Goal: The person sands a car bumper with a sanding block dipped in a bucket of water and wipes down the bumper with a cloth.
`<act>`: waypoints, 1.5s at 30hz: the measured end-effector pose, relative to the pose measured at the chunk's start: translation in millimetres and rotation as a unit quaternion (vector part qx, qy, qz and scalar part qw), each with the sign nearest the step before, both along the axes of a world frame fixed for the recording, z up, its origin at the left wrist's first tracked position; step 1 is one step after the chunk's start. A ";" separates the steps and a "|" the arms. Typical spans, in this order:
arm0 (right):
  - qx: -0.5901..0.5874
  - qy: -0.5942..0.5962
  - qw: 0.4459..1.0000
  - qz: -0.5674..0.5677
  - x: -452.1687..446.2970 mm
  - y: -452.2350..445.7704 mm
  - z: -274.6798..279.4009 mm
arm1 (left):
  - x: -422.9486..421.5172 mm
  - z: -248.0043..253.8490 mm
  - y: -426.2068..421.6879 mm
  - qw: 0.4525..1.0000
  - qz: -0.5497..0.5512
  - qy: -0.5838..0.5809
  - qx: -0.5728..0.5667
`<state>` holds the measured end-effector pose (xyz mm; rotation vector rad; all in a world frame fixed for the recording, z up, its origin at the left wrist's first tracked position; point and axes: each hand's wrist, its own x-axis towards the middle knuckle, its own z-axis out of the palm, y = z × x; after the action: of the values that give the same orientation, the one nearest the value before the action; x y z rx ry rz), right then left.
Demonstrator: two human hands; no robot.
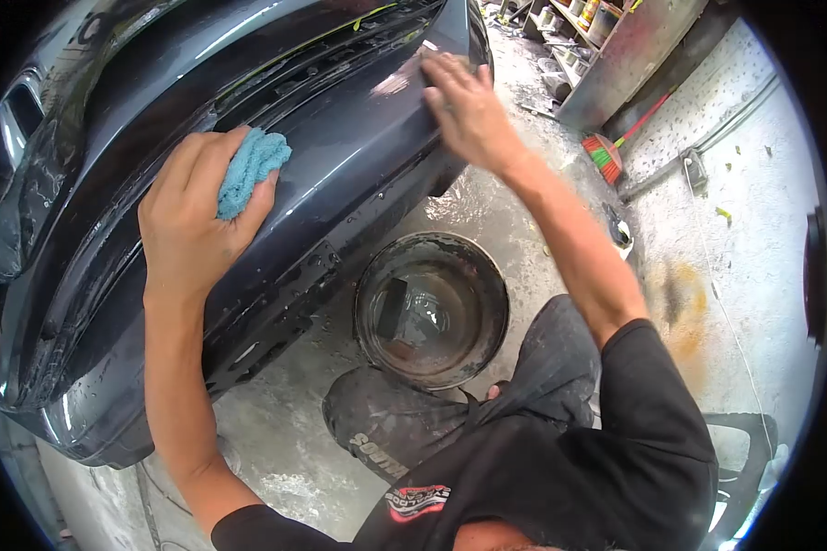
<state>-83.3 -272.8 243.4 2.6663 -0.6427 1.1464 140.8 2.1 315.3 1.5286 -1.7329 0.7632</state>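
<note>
My left hand [198,207] is closed around a crumpled blue cloth [251,170], held at the dark, wet car bumper [340,138]. Farther along the same bumper, my right hand [469,110] lies with its fingers stretched out on the painted surface. It rests beside a pale, scuffed patch [393,84]. Whether anything is under those fingers is hidden. Below the bumper stands a round dark tub [496,312] with water in it, and a dark rectangular piece [392,308] shows inside.
My bent legs [395,422] are close to the tub on the wet concrete floor [294,459]. To the right, a broom [606,156] leans by the white wall [708,211]. Shelves with cans [583,18] stand at the top right.
</note>
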 end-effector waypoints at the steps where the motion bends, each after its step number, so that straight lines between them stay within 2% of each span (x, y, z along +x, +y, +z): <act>1: 0.041 0.004 0.998 0.056 6.9 28.1 4.8 | -1.8 -0.6 0.2 1.000 0.000 0.001 0.001; 2: 0.081 0.005 0.990 0.113 17.0 66.1 11.8 | -1.8 -0.2 0.7 1.000 0.000 -0.001 0.000; 4: 0.022 -0.025 0.981 0.191 33.4 136.9 7.4 | -2.8 4.0 1.6 1.000 0.001 -0.003 -0.002; 7: -0.044 0.023 0.968 0.245 15.7 91.4 12.8 | -6.5 2.8 1.3 1.000 -0.003 0.007 0.005; 8: -0.067 0.023 0.971 0.228 10.6 48.8 6.8 | -6.3 2.5 0.0 1.000 0.000 0.011 0.007; 10: -0.030 -0.003 0.995 0.094 -0.9 9.8 12.5 | -5.1 1.0 1.6 1.000 0.001 0.021 0.018; 13: 0.000 -0.049 0.997 0.063 16.4 28.8 10.3 | -6.3 0.4 4.1 0.999 -0.001 0.029 0.040; 14: -0.008 -0.010 0.997 0.070 19.6 57.6 7.0 | -6.6 1.5 5.1 0.999 0.002 0.025 0.044; 16: 0.027 -0.004 0.982 0.184 32.0 117.4 13.1 | -5.8 6.2 6.4 0.999 0.007 0.014 0.042; 19: -0.008 0.075 0.973 0.220 9.0 79.0 22.2 | -6.2 5.3 6.7 0.999 -0.001 0.012 0.038; 20: 0.032 0.050 0.980 0.188 2.2 43.7 15.9 | -4.9 5.1 6.5 0.999 -0.001 0.013 0.034; 21: 0.060 0.043 0.993 0.095 -10.0 18.2 17.1 | -4.3 3.5 7.2 0.999 -0.001 0.015 0.031; 23: 0.002 0.095 0.995 0.021 -23.7 -30.0 14.7 | -4.4 2.2 4.6 1.000 -0.006 0.008 0.013; 30: 0.047 0.227 0.959 0.162 -54.1 -38.1 47.3 | -1.4 3.7 5.7 1.000 -0.017 -0.008 0.002; 31: 0.009 0.268 0.955 0.128 -52.4 -41.5 51.3 | -1.0 2.8 5.1 1.000 -0.014 -0.009 0.001; 35: -0.115 0.305 0.937 0.127 -47.6 -60.9 57.7 | 1.1 -0.7 3.1 1.000 -0.009 -0.009 0.004; 38: -0.090 0.278 0.944 0.151 -46.9 -68.3 53.2 | 0.0 -1.1 3.2 1.000 -0.005 0.001 0.014; 42: 0.004 0.145 0.966 0.215 -33.3 -52.8 47.2 | 3.7 0.2 7.7 1.000 0.003 -0.005 0.029; 43: -0.037 0.106 0.970 0.216 -27.2 -42.1 44.1 | 5.2 -0.2 7.0 1.000 -0.001 -0.007 0.017; 45: -0.019 0.100 0.972 0.214 -25.1 -20.2 42.1 | 6.2 -1.2 7.9 1.000 -0.006 -0.010 0.006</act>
<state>-108.4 -292.9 285.6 2.9178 -0.0074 0.9396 146.9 10.0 314.1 1.5230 -1.7621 0.7657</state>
